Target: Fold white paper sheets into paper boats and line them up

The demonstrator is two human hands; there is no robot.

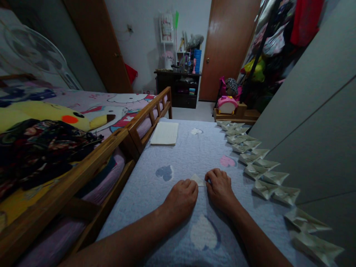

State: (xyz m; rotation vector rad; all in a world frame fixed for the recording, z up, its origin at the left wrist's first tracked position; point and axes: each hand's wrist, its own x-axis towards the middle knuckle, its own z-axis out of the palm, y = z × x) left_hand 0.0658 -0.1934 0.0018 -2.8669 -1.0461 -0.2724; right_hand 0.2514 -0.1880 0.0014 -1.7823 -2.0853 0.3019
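A small folded piece of pale paper (198, 180) lies on the blue bedspread between my two hands, its pointed tip facing away from me. My left hand (182, 196) is closed with its fingers curled at the paper's left edge. At the right edge, my right hand (219, 187) has its thumb and fingertips pinched close together on the paper. The fingers partly cover both ends of the sheet. Along the right side of the bed stand several folded paper boats (285, 193), arranged in a double row.
A stack of pale paper sheets (165, 133) lies at the bed's far left. A wooden rail (111, 148) runs along the left side, before another bed with a yellow plush toy (55, 113). Grey cabinet doors (314, 148) rise at the right.
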